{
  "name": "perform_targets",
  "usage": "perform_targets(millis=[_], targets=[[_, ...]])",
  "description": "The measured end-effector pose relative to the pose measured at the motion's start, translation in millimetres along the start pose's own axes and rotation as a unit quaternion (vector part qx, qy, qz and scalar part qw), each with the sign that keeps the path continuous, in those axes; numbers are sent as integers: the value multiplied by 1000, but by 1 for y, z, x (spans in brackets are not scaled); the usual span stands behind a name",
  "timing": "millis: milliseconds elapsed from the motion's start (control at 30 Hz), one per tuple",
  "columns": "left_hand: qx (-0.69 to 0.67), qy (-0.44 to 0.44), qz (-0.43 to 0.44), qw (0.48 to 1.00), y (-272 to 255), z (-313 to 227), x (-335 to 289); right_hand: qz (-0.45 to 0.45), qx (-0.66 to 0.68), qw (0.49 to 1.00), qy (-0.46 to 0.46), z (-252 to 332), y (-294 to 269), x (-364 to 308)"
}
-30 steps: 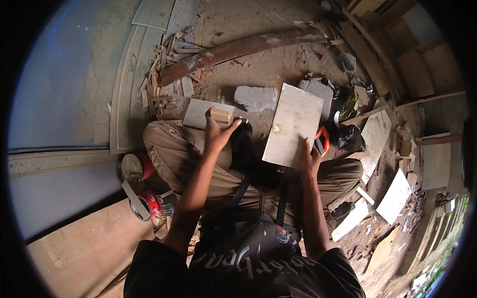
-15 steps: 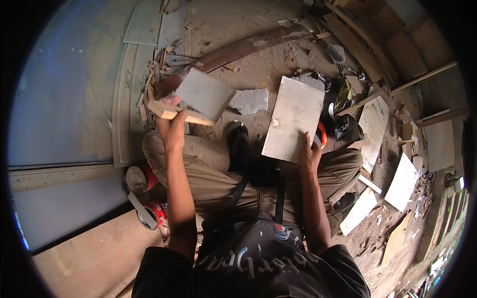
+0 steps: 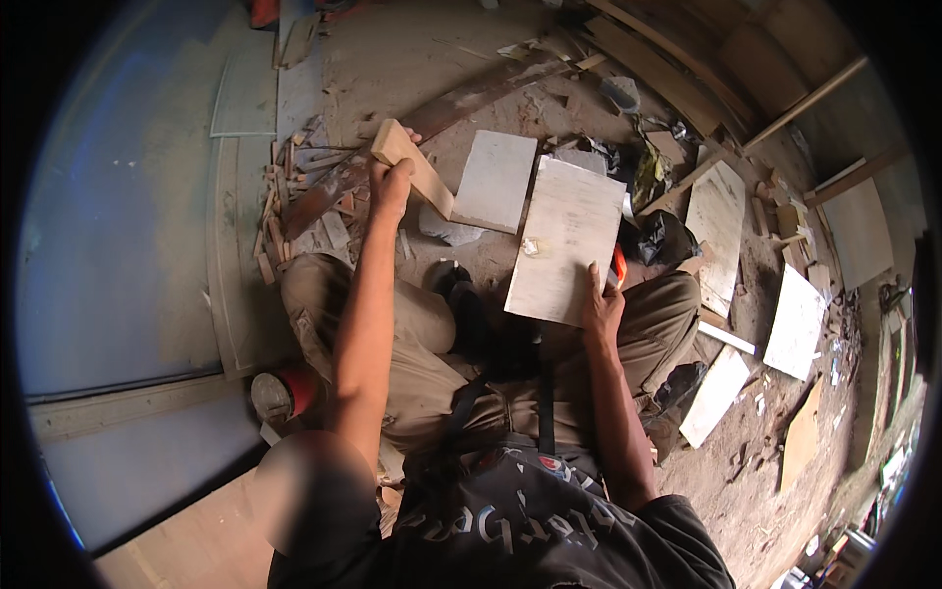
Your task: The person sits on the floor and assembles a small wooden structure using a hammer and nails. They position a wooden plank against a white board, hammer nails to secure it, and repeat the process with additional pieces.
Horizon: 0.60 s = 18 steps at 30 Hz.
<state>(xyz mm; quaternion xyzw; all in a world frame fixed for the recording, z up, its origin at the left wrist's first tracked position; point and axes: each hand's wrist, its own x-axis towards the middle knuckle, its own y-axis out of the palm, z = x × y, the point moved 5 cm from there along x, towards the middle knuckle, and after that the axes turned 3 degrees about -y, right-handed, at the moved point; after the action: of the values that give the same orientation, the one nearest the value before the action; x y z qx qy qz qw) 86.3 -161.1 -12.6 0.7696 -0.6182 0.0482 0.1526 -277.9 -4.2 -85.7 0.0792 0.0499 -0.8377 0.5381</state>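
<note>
My left hand [image 3: 393,184] is closed around a light wooden block [image 3: 420,173], with fingertips showing past its far side. A pale grey rectangular panel [image 3: 497,182] meets the block's near end; I cannot tell how the two are joined. Off to the right, my right hand [image 3: 602,302] grips the lower right edge of a whitish rectangular board [image 3: 567,240], thumb on top and the other fingers mostly hidden. The board is tilted above my crossed legs and bears a small pale blotch. Something orange [image 3: 619,266] shows behind its right edge, mostly covered.
Beyond the panel, a long brown plank [image 3: 432,133] crosses the dirt floor. Wood scraps [image 3: 285,187] lie at left by a large bluish sheet [image 3: 128,236]. A red can [image 3: 285,395] stands by my left knee. Right are a black plastic bag [image 3: 663,239] and loose white boards [image 3: 793,322].
My left hand has moved forward and right with the wooden block, and the grey panel has swung right, close to the whitish board. My right hand still holds that board; the view has shifted slightly.
</note>
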Motion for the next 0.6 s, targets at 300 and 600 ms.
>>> perform_targets(millis=[300,600], targets=[[89,-63,24,994,0,91,-23,12,-64,998,-8,-22,-1,14],[253,-71,-63,963,-8,106,-57,108,-152,982,0,-25,23,9]])
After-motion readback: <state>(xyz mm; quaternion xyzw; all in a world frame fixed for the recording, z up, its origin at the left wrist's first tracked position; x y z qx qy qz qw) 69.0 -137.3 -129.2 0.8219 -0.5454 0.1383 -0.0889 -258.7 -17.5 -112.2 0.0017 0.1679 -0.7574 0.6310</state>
